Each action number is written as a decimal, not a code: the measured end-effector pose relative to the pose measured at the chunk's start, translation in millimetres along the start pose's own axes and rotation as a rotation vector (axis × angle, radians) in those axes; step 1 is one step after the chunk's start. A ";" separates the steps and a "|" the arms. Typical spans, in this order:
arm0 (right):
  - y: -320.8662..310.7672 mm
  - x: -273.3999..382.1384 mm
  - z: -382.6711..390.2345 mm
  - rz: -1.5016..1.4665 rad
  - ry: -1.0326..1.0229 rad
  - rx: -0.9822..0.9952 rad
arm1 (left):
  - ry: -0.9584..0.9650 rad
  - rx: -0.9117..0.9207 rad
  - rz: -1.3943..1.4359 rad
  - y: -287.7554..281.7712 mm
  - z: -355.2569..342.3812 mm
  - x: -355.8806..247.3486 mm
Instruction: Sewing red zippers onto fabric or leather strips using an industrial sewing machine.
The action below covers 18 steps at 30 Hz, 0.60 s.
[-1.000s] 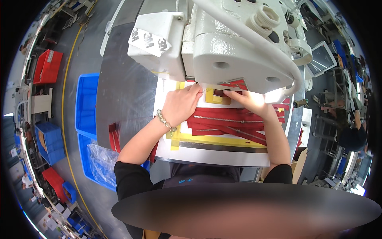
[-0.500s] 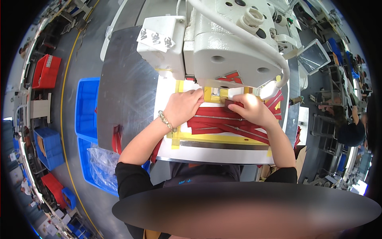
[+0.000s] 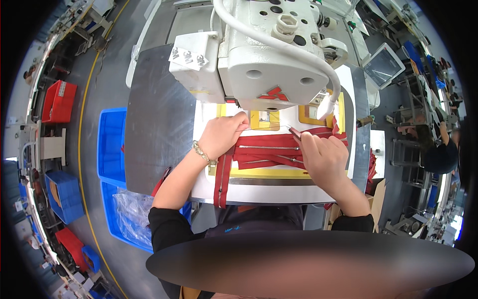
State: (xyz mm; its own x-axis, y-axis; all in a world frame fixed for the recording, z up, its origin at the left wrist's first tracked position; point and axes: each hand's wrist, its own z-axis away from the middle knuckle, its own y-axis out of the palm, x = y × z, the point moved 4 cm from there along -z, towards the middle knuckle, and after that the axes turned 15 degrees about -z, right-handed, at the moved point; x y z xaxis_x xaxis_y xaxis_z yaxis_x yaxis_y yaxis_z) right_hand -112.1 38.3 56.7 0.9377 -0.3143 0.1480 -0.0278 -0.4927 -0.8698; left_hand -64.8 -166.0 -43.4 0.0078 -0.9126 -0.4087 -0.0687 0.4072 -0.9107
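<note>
My left hand (image 3: 221, 133) is closed in a pinch just in front of the sewing machine's head (image 3: 276, 74). From under it a red zipper (image 3: 222, 182) with a pale tooth line hangs over the table's near edge; the pinched part is hidden by the fingers. My right hand (image 3: 326, 157) is closed round dark pointed tweezers (image 3: 295, 132), whose tip points left toward the left hand. A thin dark line, perhaps a thread, seems to cross between them. Several more red zippers (image 3: 269, 148) lie sideways in a layered pile below both hands, on a white and yellow work plate (image 3: 254, 173).
Left of the plate spreads a dark metal tabletop (image 3: 157, 119). Blue bins (image 3: 112, 144) stand beside it, one with clear plastic bags (image 3: 132, 212). A white cable (image 3: 298, 45) loops over the machine. At the right are a screen (image 3: 383, 66) and an open cardboard box (image 3: 379, 202).
My right hand has moved slightly right and lower, and the tweezers' tip now shows. A zipper now hangs below my left hand. The whole view has shifted a little.
</note>
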 end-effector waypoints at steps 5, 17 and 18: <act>-27.0 16.9 -16.2 -0.297 0.094 0.126 | 0.049 0.182 0.383 -17.6 -1.9 7.0; -1.7 72.1 -0.4 -1.781 0.623 0.433 | 0.171 0.690 0.940 -42.1 13.7 5.6; 4.8 78.9 1.9 -1.662 0.567 0.484 | 0.143 0.710 0.913 -35.7 16.6 -1.2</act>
State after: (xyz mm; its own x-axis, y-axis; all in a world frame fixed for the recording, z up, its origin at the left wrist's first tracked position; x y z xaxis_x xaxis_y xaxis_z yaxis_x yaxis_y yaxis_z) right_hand -37.6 12.7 63.3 -0.3375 -0.0555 0.9397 0.8955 -0.3267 0.3023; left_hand -45.8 -178.9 -11.4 0.1275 -0.2470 -0.9606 0.5835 0.8019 -0.1287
